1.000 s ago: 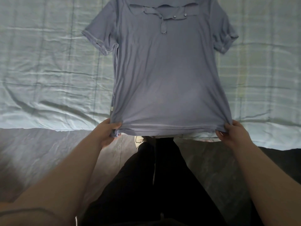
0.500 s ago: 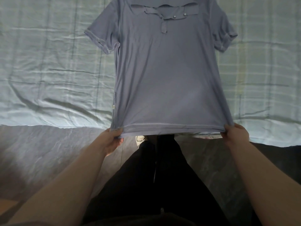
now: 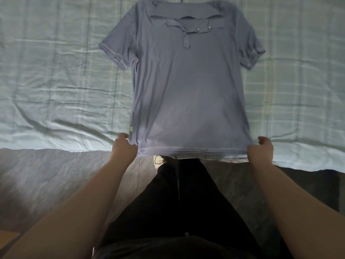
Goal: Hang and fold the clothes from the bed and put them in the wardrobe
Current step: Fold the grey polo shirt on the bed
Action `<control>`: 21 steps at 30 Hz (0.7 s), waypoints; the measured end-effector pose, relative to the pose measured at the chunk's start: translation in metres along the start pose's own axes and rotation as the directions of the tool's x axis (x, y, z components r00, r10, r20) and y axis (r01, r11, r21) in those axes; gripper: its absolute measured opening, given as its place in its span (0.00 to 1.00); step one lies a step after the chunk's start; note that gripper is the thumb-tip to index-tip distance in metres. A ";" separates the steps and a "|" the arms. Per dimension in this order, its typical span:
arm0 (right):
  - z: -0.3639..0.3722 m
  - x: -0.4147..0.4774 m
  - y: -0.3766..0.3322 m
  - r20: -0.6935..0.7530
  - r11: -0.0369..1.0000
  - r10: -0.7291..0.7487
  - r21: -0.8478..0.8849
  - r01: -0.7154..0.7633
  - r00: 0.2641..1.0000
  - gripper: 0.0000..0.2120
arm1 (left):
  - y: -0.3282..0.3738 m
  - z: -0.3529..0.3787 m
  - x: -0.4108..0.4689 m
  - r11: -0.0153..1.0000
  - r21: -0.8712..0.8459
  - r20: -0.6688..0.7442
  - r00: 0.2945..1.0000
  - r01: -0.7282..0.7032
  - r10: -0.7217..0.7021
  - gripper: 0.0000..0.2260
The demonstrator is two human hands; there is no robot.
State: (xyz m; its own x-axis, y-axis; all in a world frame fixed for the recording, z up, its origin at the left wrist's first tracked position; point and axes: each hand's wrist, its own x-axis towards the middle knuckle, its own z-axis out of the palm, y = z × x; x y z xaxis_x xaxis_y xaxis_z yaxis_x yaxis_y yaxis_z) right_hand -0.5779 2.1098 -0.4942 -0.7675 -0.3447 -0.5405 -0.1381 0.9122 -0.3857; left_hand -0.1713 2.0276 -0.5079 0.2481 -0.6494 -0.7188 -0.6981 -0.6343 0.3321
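A grey-blue polo shirt (image 3: 188, 86) lies flat on the bed (image 3: 56, 86), collar far from me, short sleeves spread to both sides, buttons showing at the placket. Its hem hangs just over the bed's near edge. My left hand (image 3: 124, 148) grips the hem's left corner and my right hand (image 3: 260, 151) grips the right corner, so the hem is stretched straight between them.
The bed carries a pale blue checked sheet with creases. Below its edge runs a grey wood floor (image 3: 46, 176). My black trousers (image 3: 179, 202) and a white shoe (image 3: 158, 160) stand right against the bed. No wardrobe or hanger is in view.
The shirt has slid toward me and been pulled flatter; its whole collar now shows. Both hands kept hold of the hem corners, and my fists have turned knuckles-up.
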 end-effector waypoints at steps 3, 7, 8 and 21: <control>-0.007 -0.016 -0.029 0.082 0.992 -0.128 0.000 0.129 0.988 0.27 | 0.038 -0.003 -0.015 0.980 0.078 0.079 0.981 -0.181 0.175 0.24; -0.009 -0.019 -0.071 0.155 0.937 -0.329 -0.064 0.342 0.931 0.25 | 0.106 0.012 -0.025 0.875 0.205 0.139 0.898 -0.438 0.417 0.24; -0.009 -0.016 -0.082 0.170 0.915 -0.379 -0.082 0.396 0.910 0.25 | 0.124 0.018 -0.024 0.836 0.225 0.159 0.865 -0.501 0.476 0.24; 0.011 0.186 -0.174 0.179 0.700 -0.663 -0.198 0.686 0.727 0.24 | 0.358 0.146 0.078 0.393 0.525 0.314 0.601 -0.755 0.735 0.27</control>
State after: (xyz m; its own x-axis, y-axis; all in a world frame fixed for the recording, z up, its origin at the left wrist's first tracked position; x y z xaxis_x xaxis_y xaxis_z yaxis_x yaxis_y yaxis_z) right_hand -0.6897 1.8843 -0.5353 -0.3546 -0.8948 -0.2714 -0.7473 0.4457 -0.4929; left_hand -0.5003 1.8108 -0.5339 -0.5749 -0.7247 -0.3799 -0.8142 0.4611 0.3526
